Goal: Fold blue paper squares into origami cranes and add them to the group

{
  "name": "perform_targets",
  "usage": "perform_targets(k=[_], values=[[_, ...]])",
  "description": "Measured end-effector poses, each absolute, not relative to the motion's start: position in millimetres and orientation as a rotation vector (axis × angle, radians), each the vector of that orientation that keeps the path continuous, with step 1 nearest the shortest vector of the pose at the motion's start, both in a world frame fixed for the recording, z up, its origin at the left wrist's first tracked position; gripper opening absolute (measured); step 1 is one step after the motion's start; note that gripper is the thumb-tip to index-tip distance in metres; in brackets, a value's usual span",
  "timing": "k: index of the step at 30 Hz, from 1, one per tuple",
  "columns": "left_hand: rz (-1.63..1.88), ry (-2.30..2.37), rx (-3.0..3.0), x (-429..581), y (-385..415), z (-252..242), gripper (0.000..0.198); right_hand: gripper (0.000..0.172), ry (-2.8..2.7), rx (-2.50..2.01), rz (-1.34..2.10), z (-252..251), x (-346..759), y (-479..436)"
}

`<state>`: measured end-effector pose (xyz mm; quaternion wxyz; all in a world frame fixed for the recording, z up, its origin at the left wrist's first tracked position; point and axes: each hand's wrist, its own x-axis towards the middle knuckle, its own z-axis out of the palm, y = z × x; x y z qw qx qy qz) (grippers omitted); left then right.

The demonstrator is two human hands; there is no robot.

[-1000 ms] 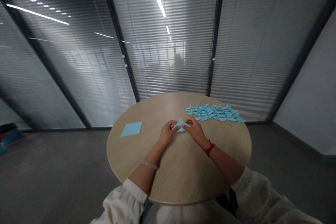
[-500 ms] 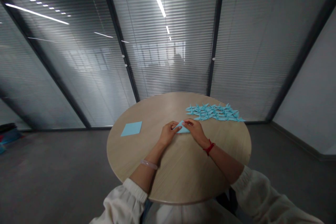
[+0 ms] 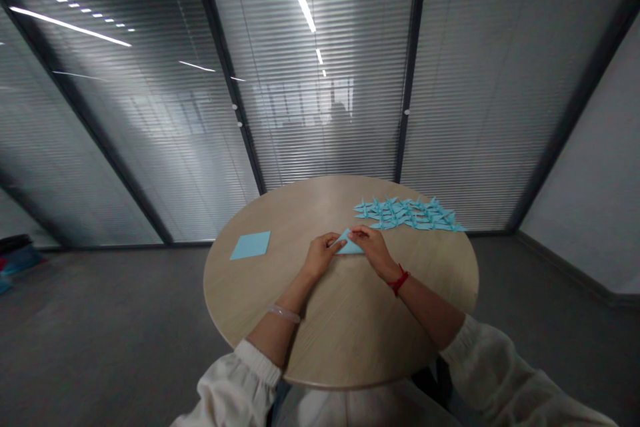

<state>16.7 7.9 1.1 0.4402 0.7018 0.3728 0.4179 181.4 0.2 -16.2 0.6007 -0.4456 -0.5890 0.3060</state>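
A light blue folded paper, triangular in outline with a thin red line at its lower edge, lies between my hands over the middle of the round table. My left hand is closed on its left side, thumb on top. At the paper's upper right, my right hand pinches it, and its fingers hide part of that side. A clear bracelet circles my left forearm; a red band is on my right wrist.
The round wooden table holds a flat light blue sheet at the left and several folded blue paper pieces at the back right. Beyond the table stand glass panels with blinds.
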Motion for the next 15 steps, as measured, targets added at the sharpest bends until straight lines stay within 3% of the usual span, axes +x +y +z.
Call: perform_targets(k=[15], values=[[1.058,0.992,1.949,15,4,4,0.03,0.029,-1.343,-1.021,0.748,-5,178,-9]])
